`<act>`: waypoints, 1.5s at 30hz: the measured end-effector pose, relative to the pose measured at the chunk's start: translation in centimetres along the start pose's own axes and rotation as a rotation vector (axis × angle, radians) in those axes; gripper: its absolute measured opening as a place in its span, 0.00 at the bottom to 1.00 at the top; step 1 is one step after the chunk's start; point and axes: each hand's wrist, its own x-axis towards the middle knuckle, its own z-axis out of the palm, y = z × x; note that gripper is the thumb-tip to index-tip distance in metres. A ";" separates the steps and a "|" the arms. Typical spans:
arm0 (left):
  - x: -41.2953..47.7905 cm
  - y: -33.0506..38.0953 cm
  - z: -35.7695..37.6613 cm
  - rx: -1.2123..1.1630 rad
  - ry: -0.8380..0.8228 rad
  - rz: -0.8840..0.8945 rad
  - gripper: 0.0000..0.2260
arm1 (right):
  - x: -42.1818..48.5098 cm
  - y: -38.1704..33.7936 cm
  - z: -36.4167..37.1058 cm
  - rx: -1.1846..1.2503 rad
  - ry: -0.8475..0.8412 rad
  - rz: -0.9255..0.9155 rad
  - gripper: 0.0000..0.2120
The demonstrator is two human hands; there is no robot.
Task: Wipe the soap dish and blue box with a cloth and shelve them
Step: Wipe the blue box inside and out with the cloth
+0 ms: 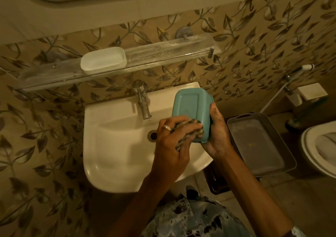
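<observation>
The white soap dish (103, 60) sits on the glass shelf (172, 49), far left. Over the sink's (109, 145) right side, the left hand (170, 138) clutches a striped cloth (191, 129), pressing it on the blue box's (190, 107) near end. The right hand (218, 133) grips the box's right edge.

Both bare forearms reach forward from the lower edge and converge. The left hand (170, 142), a ring on one finger, curls round a bunched striped cloth (195, 130) and presses it against a pale blue plastic box (189, 104). The right hand (217, 133) grips that box's side, thumb pointing upward along it.
</observation>
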 end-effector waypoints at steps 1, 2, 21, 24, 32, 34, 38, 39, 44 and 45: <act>1.1 -0.2 0.0 0.014 -0.012 -0.020 0.12 | 0.1 0.1 0.0 -0.008 -0.006 0.000 0.33; 2.4 -0.4 0.0 0.020 -0.018 -0.053 0.11 | 0.1 0.1 0.0 -0.019 -0.015 0.000 0.33; -1.5 -6.6 -2.7 -0.560 -0.076 -0.528 0.10 | 0.3 -1.1 -2.2 0.228 -0.051 0.028 0.25; -0.9 -7.3 -3.3 -0.668 0.110 -0.878 0.10 | 0.6 -1.4 -1.8 0.192 -0.095 0.016 0.27; 1.6 -5.4 -4.3 -0.708 0.020 -0.887 0.10 | 0.4 -0.2 -0.5 -1.380 -0.327 -0.539 0.18; 1.6 -4.9 -3.7 -0.671 -0.027 -0.897 0.14 | 0.3 0.6 -0.3 -1.705 -0.492 -0.698 0.21; 0.8 -4.6 -3.3 -0.710 -0.012 -1.027 0.31 | -0.1 0.9 0.6 -1.934 -0.628 -0.890 0.19; 0.5 -4.8 -3.4 -0.720 0.008 -1.048 0.33 | -0.2 0.8 0.7 -1.956 -0.643 -0.896 0.18; -0.6 -5.9 -3.9 -0.737 -0.002 -1.047 0.29 | -0.6 1.6 0.4 -2.049 -0.670 -0.896 0.15; -0.7 -6.0 -4.0 -0.754 -0.015 -1.048 0.27 | -0.8 1.6 0.1 -2.002 -0.647 -0.925 0.14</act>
